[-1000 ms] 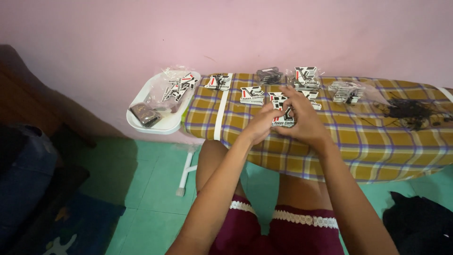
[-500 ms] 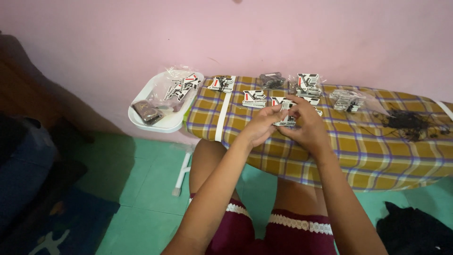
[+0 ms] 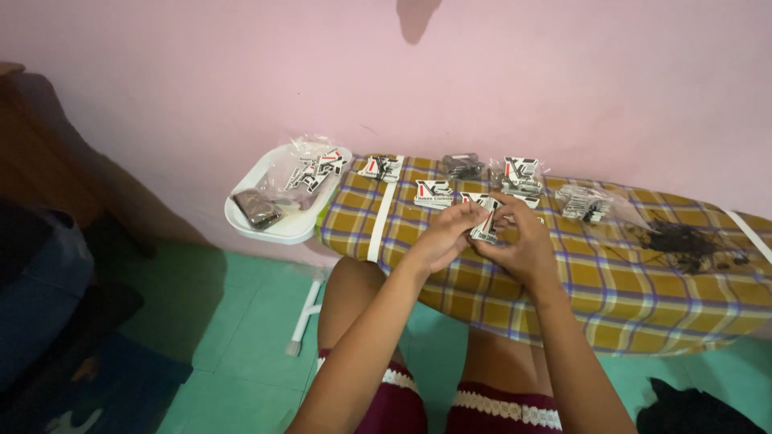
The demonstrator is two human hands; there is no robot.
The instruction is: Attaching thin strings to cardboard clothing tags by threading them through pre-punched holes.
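change since a second ago: mostly the view, not the work. the camera now sits further back and a little left, so more floor and more of the white tray (image 3: 283, 229) show. both hands are in the same spot over the board (image 3: 643, 281), still closed round the same tag (image 3: 486, 226). my read: the handling of this one tag is still going on, not finished, since it hasn't joined the others on the board

left hand (image 3: 441, 239): fingers curled, tips pinching the tag's left edge. right hand (image 3: 523, 241): fingers bent in, pinching the tag's right side and top. hands nearly touch each other, tag between them

tag position: held just above the plaid cover, near the board's middle, just in front of the row of loose tags (image 3: 433, 194) along the far edge

orientation: small flat card, white with black and red print. long axis looks roughly upright, tilted, top leaning away from the person, towards the wall. printed face is partly towards the camera. can't tell which end is the top, fingers cover most of it

around it: bagged tags (image 3: 315, 170) on the tray, clear bags (image 3: 585, 201) to the right, dark pile of strings (image 3: 683, 241) further right
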